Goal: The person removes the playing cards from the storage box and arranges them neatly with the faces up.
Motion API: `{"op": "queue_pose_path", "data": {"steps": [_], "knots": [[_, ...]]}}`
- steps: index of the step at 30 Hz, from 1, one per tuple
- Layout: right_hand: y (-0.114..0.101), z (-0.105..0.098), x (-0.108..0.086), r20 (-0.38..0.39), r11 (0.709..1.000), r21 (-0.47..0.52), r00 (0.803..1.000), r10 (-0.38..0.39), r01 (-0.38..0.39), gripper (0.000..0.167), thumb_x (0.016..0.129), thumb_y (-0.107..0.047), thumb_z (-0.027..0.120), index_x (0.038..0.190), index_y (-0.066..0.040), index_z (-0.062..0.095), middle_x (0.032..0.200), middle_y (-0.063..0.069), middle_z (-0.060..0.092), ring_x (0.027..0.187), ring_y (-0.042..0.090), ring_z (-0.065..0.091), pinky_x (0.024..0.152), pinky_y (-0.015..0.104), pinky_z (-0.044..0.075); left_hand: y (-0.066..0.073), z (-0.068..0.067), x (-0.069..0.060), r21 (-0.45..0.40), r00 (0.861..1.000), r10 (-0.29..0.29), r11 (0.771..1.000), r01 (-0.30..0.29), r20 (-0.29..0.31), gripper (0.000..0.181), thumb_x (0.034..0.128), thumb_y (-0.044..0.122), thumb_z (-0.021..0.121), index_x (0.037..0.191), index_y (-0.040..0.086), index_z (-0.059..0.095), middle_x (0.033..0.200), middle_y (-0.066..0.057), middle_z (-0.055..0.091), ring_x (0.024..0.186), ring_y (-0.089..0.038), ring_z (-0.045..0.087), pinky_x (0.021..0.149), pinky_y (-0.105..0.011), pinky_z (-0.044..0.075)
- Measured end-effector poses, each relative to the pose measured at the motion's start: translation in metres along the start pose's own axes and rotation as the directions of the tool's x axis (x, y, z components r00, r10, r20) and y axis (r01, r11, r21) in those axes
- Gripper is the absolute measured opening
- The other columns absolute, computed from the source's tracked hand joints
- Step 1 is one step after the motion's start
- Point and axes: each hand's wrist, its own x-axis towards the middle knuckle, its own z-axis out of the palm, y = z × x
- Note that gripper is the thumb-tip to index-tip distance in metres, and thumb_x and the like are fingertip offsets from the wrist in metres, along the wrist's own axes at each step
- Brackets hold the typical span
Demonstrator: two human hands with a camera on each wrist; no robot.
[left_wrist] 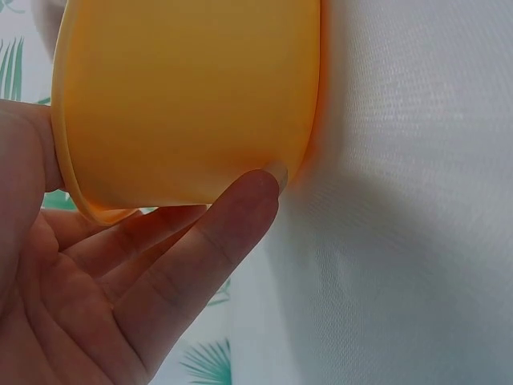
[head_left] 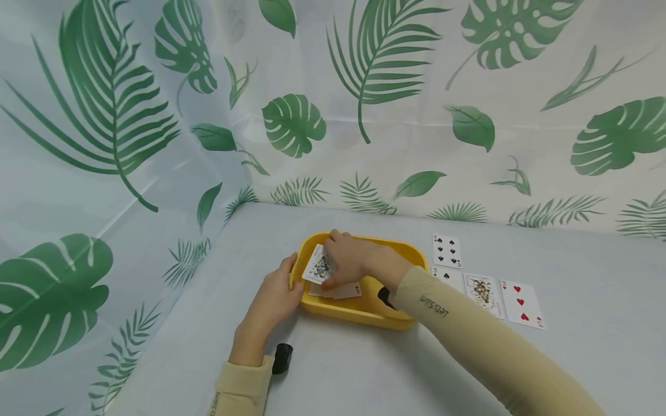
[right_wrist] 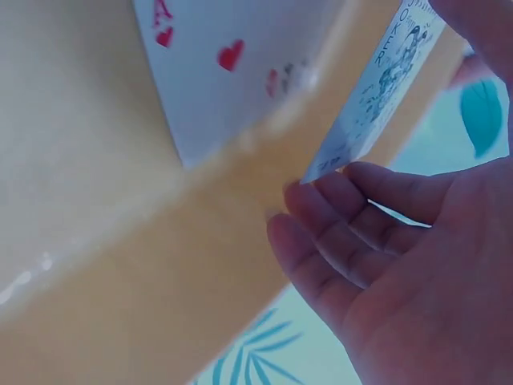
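A yellow plastic tray (head_left: 354, 315) with raised walls stands on the table. At its left end my left hand (head_left: 276, 294) grips the wall, thumb near the rim and fingers against the outside in the left wrist view. Over the tray my right hand (head_left: 351, 260) holds a joker card (head_left: 317, 266) between thumb and fingers, tilted in the right wrist view. Below it on the tray floor lie other playing cards, among them an ace of hearts (right_wrist: 216, 88). The right hand covers part of them in the head view.
Right of the tray lie a six of spades (head_left: 446, 251), a three of spades (head_left: 450, 277) partly behind the right forearm, another joker (head_left: 484, 293) and a three of hearts (head_left: 522, 303). A leaf-patterned sheet (head_left: 395, 156) rises behind the table and along its left.
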Motion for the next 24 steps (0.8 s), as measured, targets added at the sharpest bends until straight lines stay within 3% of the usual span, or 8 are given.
{"op": "queue_pose_path", "data": {"steps": [13,24], "knots": [[0.029,-0.028,-0.038,-0.126,0.984,0.174,0.992,-0.023,0.045,0.091,0.085,-0.051,0.074,0.150,0.002,0.040,0.142,0.016,0.042,0.123,0.028,0.046,0.108,0.043,0.042,0.000,0.002,0.001,0.007,1.000,-0.012,1.000,0.012,-0.016,0.062,0.0935,0.008,0.052,0.153,-0.001,0.037,0.147,-0.021,0.050,0.110,-0.027,0.058,0.102,-0.049,0.047],[0.060,-0.033,-0.076,-0.211,0.957,0.290,0.975,0.064,0.000,0.085,0.082,-0.044,0.079,0.148,-0.003,0.043,0.143,0.015,0.041,0.120,0.030,0.048,0.106,0.048,0.044,0.003,0.002,0.000,-0.021,0.998,-0.055,0.998,0.055,0.009,0.063,0.0961,0.007,0.052,0.156,0.001,0.032,0.152,-0.019,0.045,0.124,-0.029,0.054,0.107,-0.050,0.042]]}}
